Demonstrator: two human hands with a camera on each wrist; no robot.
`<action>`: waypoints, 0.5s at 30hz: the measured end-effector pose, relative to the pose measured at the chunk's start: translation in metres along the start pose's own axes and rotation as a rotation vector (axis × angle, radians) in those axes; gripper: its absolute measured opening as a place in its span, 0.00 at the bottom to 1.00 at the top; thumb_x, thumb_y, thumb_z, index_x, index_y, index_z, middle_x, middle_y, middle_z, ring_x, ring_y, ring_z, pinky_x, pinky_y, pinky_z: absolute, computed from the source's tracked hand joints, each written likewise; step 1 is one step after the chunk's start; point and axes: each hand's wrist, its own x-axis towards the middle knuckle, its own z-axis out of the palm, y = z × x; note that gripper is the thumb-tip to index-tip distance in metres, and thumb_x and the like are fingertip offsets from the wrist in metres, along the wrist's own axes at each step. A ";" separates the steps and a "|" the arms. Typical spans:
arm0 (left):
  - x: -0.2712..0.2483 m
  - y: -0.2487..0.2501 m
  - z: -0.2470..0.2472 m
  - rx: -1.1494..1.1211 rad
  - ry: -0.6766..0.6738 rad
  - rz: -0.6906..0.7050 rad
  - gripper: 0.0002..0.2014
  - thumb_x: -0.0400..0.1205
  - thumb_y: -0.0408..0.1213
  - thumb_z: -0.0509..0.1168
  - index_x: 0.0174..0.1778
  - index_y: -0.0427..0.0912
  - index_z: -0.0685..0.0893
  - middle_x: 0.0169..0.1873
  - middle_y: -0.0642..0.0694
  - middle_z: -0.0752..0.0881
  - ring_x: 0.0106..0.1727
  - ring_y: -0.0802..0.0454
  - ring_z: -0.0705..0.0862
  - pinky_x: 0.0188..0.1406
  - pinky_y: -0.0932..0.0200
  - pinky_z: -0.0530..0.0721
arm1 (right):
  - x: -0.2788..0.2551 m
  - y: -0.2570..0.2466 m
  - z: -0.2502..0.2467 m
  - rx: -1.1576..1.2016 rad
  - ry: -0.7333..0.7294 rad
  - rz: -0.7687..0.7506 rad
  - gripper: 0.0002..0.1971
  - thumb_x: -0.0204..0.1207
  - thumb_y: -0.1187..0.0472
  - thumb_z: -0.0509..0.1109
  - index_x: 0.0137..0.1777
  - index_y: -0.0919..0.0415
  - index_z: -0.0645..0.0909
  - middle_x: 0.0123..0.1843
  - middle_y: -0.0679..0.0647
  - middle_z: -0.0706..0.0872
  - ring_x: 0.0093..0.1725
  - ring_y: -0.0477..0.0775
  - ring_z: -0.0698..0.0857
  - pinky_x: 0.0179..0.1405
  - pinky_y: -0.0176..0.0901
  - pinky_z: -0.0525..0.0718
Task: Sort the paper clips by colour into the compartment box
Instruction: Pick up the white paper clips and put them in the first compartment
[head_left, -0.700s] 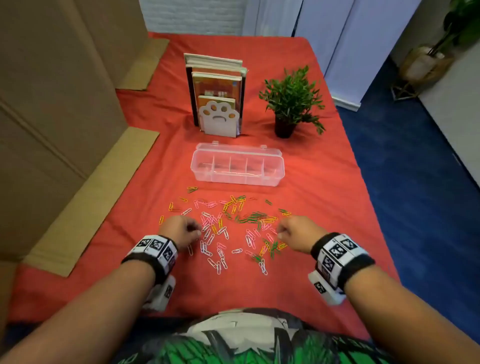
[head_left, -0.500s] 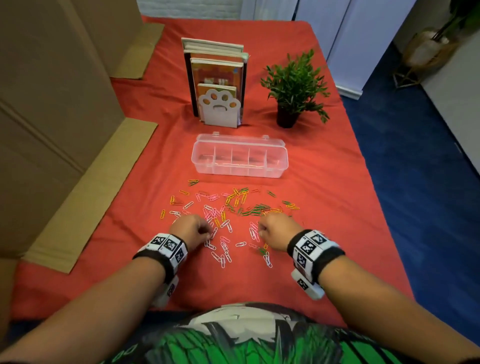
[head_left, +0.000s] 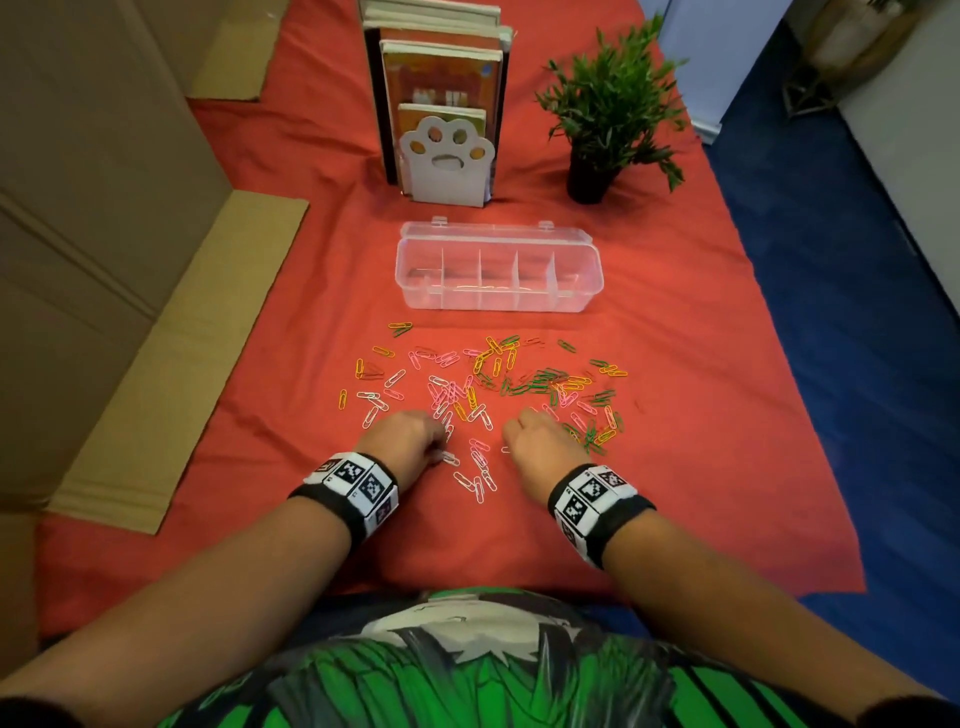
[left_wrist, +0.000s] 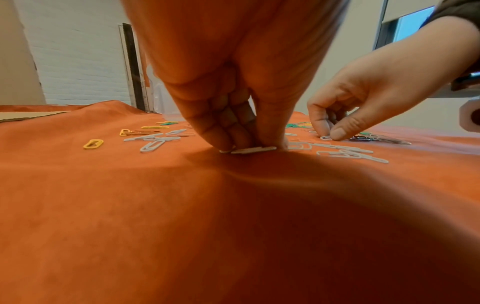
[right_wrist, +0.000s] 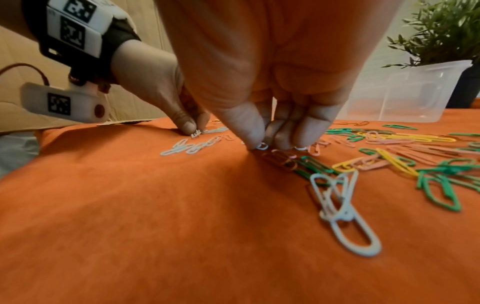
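We work on the red cloth (head_left: 649, 467), the clear compartment box (head_left: 498, 306) standing open and apparently unfilled beyond the scatter of paper clips (head_left: 483, 395), which lie mixed in white, pink, yellow and green between box and hands; our left hand (head_left: 410, 441) pinches a white clip (left_wrist: 253, 149) against the cloth, and our right hand (head_left: 535, 441) pinches at another white clip (right_wrist: 261, 146). To do this well, we judge, we should take one colour at a time, lifting each thin wire clip clear of its neighbours so none trails along tangled.
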 end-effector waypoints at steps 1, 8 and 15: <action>0.000 -0.001 0.001 -0.006 0.015 0.006 0.06 0.76 0.41 0.66 0.46 0.46 0.85 0.48 0.45 0.85 0.52 0.45 0.83 0.54 0.54 0.81 | 0.001 -0.001 0.000 0.013 -0.005 0.020 0.15 0.73 0.74 0.55 0.59 0.69 0.73 0.58 0.65 0.76 0.60 0.65 0.76 0.60 0.54 0.77; -0.004 -0.001 -0.009 -0.419 0.205 -0.157 0.06 0.75 0.34 0.68 0.35 0.46 0.79 0.34 0.48 0.82 0.36 0.51 0.79 0.40 0.60 0.76 | 0.011 -0.003 -0.005 0.545 0.100 0.203 0.13 0.73 0.69 0.60 0.57 0.60 0.75 0.43 0.56 0.83 0.45 0.59 0.84 0.45 0.42 0.78; -0.004 -0.002 -0.015 -1.138 0.127 -0.489 0.13 0.78 0.23 0.56 0.43 0.44 0.81 0.27 0.45 0.78 0.17 0.60 0.76 0.20 0.66 0.77 | 0.035 -0.011 -0.004 0.556 0.153 0.309 0.11 0.75 0.69 0.61 0.51 0.62 0.83 0.56 0.60 0.82 0.54 0.60 0.83 0.53 0.40 0.77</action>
